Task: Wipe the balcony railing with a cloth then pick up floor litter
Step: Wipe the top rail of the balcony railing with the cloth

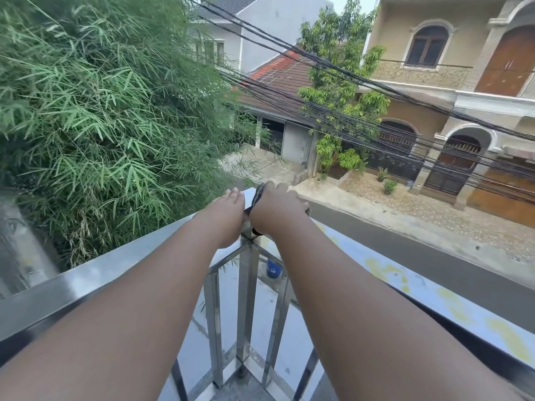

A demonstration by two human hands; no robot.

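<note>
Balcony corner w/ bamboo (101, 111) on left, street (405, 256) below. Right hand (275, 208) grips dark cloth (258, 193) on steel railing (86, 282) at corner. Left hand (228, 217) just beside, fingers straight, resting on rail.

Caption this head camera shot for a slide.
Right hand holds a dark cloth on the steel railing's corner; left hand rests beside it.

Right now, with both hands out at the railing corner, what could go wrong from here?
One: the cloth sits at the outer corner of the railing under the right hand; if that grip slips, it could drop toward the street below. Two: both arms reach far out and the left hand only rests on the shiny rail, so leaning further might cost balance.
</note>
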